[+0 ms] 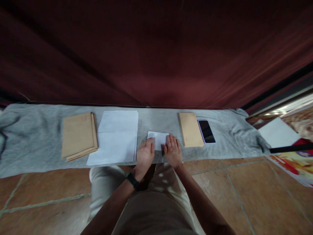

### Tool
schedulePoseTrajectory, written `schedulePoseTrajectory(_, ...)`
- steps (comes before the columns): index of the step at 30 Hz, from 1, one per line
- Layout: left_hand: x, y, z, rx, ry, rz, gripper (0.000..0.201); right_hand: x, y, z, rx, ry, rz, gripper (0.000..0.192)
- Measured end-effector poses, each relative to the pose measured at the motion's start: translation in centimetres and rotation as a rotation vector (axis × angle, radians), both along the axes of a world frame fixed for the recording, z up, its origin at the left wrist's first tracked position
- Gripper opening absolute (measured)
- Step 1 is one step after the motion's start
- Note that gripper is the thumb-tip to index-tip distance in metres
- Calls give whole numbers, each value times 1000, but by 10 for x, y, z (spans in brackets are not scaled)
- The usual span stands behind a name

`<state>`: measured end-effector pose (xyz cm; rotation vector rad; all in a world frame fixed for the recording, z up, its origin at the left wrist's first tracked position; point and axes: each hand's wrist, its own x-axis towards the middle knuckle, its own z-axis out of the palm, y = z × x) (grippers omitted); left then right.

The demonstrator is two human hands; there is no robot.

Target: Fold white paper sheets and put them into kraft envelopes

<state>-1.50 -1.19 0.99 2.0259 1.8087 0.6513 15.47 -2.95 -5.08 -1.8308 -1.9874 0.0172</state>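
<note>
White folded paper (158, 138) under both hands' flat fingers (172, 141).

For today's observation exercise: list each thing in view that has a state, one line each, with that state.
Folded sheet: folded small, flat under both hands.
Left hand: open, pressing the sheet.
Right hand: open, flat on the sheet.
Paper stack: unfolded, flat.
Left envelopes: stacked, fanned slightly.
Right envelopes: neatly stacked.
Phone: screen dark, face up.

Dim, soft focus, warped edges.
</note>
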Motion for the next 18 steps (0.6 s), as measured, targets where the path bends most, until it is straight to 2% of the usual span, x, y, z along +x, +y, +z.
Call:
schedulePoseTrajectory(3, 24, 6, -8, 129, 67, -319, 46, 0, 0, 0, -25, -34, 14, 60)
schedulePoseTrajectory(5, 37, 12, -18, 135, 138, -399, 52, 1, -1, -1, -32, -80, 14, 61)
schedulePoseTrajectory(10, 45, 20, -40, 121, 249, -378, 61, 1, 0, -3, -17, -127, -12, 58)
schedulePoseTrajectory(18, 22, 22, -45, 130, 303, -229, 62, -1, 1, -1, 1, -67, -30, 54)
